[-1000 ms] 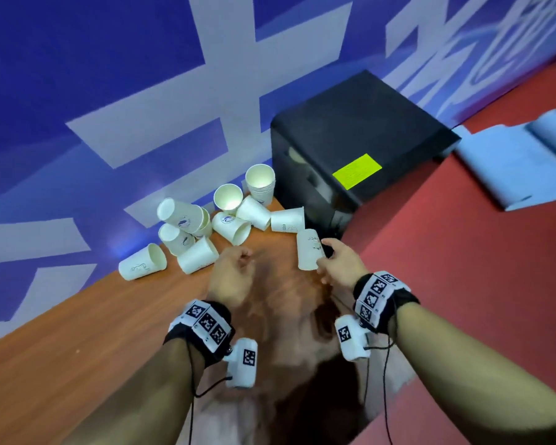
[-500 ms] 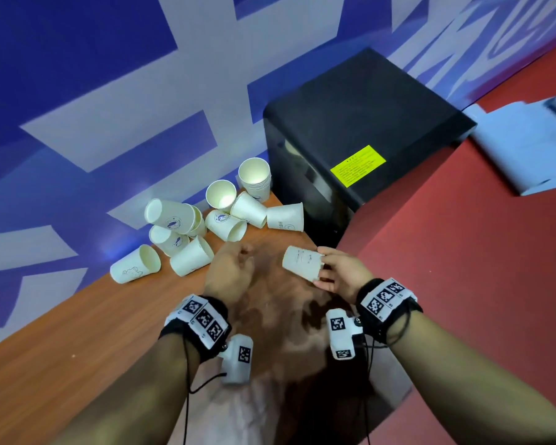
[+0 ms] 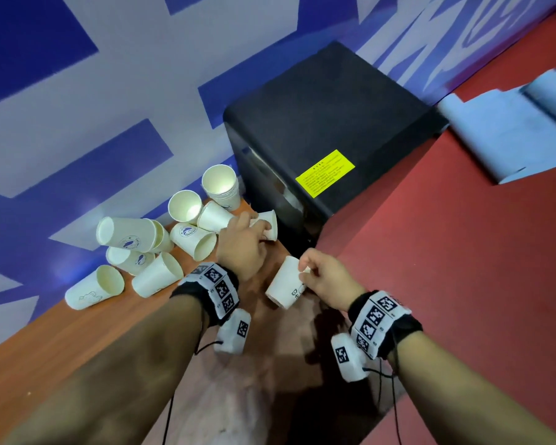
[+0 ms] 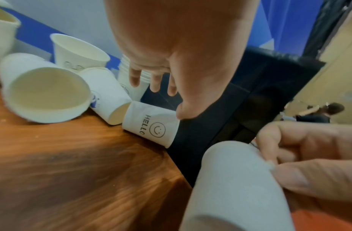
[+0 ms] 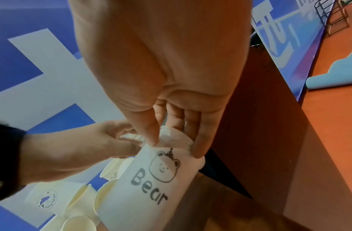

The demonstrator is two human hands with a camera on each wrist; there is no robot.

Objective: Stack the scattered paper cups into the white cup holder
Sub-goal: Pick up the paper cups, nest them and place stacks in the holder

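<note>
left hand (image 3: 243,244) is way further fwd now, off its spot on the table and out over the HELLO cup (image 4: 151,125) lying by the black box, thumb touching it, fingers spread above. right hand (image 3: 326,277) pulls back twd the body w/ the Bear cup (image 5: 149,184), which flips: base pinched up in the fingertips, open rim pointing down-left now.

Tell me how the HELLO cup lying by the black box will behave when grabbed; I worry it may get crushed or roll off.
The HELLO cup is thin paper and empty, so it is probably very light and easy to dent under a firm squeeze. It lies on its side near the table edge, so a nudge could roll it in a curve. The left hand reaching over it should pinch gently.
</note>
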